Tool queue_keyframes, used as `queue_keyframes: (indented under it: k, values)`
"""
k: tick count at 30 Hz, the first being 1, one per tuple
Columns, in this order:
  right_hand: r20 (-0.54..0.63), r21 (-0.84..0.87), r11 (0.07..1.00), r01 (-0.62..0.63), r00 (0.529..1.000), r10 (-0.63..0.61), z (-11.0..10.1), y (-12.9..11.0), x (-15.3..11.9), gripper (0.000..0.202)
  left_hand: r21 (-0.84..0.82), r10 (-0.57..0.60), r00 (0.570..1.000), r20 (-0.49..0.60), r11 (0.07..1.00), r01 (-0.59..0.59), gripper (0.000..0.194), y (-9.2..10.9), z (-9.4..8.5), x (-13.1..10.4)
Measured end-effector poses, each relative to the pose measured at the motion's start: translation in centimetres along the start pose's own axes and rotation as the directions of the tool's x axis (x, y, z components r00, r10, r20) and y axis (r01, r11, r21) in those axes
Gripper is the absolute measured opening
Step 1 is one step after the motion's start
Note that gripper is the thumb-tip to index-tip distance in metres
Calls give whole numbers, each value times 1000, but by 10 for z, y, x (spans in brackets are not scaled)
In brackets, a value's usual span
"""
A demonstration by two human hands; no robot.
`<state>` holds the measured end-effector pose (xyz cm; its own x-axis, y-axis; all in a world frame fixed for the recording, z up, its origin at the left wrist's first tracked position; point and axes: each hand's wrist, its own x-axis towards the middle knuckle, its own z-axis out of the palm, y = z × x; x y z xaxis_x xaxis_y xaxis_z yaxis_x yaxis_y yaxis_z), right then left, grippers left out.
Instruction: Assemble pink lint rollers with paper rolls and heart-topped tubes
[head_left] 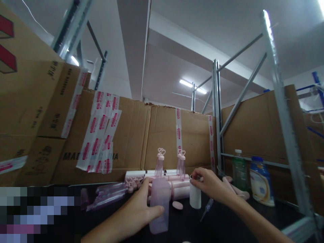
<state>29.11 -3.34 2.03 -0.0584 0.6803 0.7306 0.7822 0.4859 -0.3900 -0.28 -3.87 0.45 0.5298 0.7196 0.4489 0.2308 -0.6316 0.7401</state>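
My left hand (135, 209) is wrapped round a translucent lilac plastic container (159, 206), held upright with the thumb across its front. My right hand (206, 180) pinches the top rim of a white cylindrical cup (195, 195); whether its fingertips also hold something inside is hidden. Between the two lies a small pink oval lid (177, 205) on the black table. A small clear tool with a thin tip (207, 207) rests just right of the cup. Behind the lilac container, pink and white cylinders (181, 192) lie in a pile, with clear pink tubes with heart-shaped tops (182, 165) standing upright there.
Clear purplish tubes (108, 194) with pink heart tops lie at the left. A green bottle (239, 172) and a blue-capped white bottle (260, 182) stand at the right, near pink pieces (235, 190). Cardboard walls (162, 135) and metal shelf posts (283, 111) enclose the table.
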Motion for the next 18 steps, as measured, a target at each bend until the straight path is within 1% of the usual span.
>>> queue_keyframes:
  k: [2,4,5,8,11,13,15,16,18]
  values:
    - [6,-35,999,9,1000,-9,5,4,-4,11,71,21,998,-56,997,-17,60,4,-11,3]
    - [4,-53,998,19,1000,-19,8,5,-7,15,151,27,993,-116,988,-9,55,9,-26,6]
    - [4,-56,998,27,1000,-26,9,5,-8,16,201,26,991,-128,980,0,51,12,-35,7]
    - [-2,-58,997,58,998,-58,9,3,-9,16,353,2,997,-78,935,26,43,19,-62,7]
    - [-62,-72,995,73,995,-78,5,-1,-10,17,473,-72,997,-5,878,66,43,22,-80,3]
    - [-129,-90,994,68,988,-80,2,-6,-16,20,553,-122,993,11,828,95,40,22,-84,-1]
    - [-170,-116,990,77,981,-96,-2,-14,-29,20,631,-158,987,-8,765,127,37,19,-84,-5]
    - [-174,-133,987,89,978,-112,-4,-18,-38,20,662,-172,985,-24,736,145,36,18,-82,-7]
    - [-106,-144,982,123,985,-139,-5,-28,-57,17,708,-204,978,-44,684,175,35,16,-77,-11]
